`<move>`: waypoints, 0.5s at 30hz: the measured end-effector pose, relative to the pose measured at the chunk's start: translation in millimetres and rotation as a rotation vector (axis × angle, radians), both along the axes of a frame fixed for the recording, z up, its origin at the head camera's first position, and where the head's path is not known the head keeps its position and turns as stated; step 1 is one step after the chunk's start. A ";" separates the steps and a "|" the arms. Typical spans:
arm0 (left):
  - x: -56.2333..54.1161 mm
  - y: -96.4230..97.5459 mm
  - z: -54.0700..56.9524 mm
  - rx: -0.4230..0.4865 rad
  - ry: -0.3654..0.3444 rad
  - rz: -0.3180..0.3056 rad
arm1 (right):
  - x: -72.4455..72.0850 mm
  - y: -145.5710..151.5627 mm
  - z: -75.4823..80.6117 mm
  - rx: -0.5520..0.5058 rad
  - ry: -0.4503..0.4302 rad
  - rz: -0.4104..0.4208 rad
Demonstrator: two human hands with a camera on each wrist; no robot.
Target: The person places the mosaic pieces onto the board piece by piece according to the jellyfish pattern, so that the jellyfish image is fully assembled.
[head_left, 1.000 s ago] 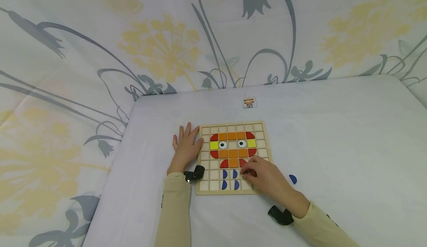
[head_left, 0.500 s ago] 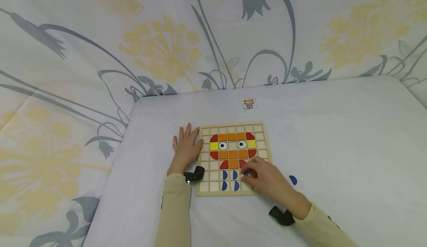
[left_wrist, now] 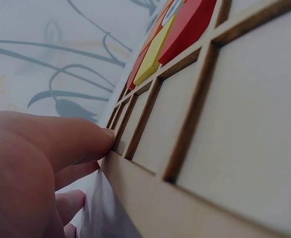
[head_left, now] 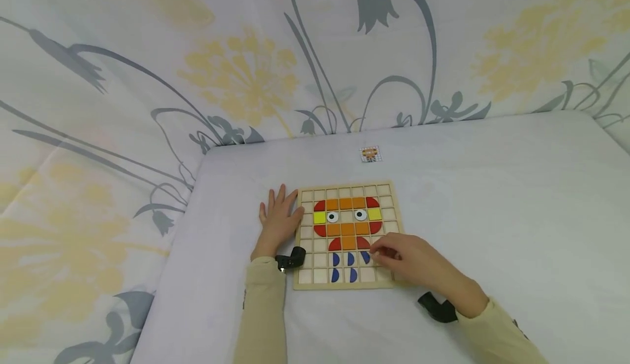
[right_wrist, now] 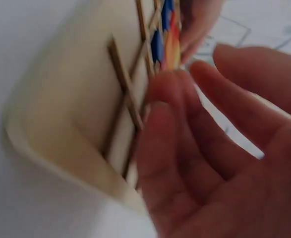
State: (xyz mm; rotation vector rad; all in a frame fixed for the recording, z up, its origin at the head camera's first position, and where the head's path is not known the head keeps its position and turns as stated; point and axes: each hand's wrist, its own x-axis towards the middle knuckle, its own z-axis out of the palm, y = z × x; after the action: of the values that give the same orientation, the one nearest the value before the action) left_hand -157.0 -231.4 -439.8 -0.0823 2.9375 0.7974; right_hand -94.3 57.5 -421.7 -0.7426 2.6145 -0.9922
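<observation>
A wooden grid board [head_left: 306,276] lies on the table, filled in part with orange and yellow squares, red rounded pieces and two eye discs. Several blue half-discs sit in its lower cells; the rightmost blue half-disc [head_left: 365,257] lies tilted, next to my right fingertips. My right hand [head_left: 423,260] hovers over the board's lower right, fingers loosely bent and thumb near the index finger; no piece shows between them in the right wrist view. My left hand [head_left: 279,222] lies with spread fingers at the board's left edge, its thumb touching the frame.
Beyond the board lies a small picture card [head_left: 371,154] with a gridded figure. A white cloth [head_left: 517,205] covers the table, and a flower-patterned curtain [head_left: 325,52] hangs behind it. Black wrist cameras [head_left: 437,306] sit on both wrists.
My right hand has let go of the rightmost blue half-disc and drawn back to the right. It now covers the spot where a loose blue half-disc lay. My left hand stays in place.
</observation>
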 end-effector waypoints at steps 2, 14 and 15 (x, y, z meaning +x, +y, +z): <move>0.6 0.8 -0.9 0.000 -0.003 -0.001 | -1.2 7.8 2.3 0.013 -0.014 0.020; 1.6 1.0 -1.2 0.016 0.019 0.004 | 2.0 61.8 6.9 0.044 0.004 -0.008; 1.5 1.3 -0.7 0.015 0.021 0.004 | 2.9 66.8 7.5 0.052 0.019 -0.028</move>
State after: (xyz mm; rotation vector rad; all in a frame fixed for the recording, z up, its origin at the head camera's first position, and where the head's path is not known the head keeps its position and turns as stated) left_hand -155.5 -230.2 -440.5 -0.0790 2.9517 0.8266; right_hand -91.4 124.3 -414.2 -0.7089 2.6632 -0.9255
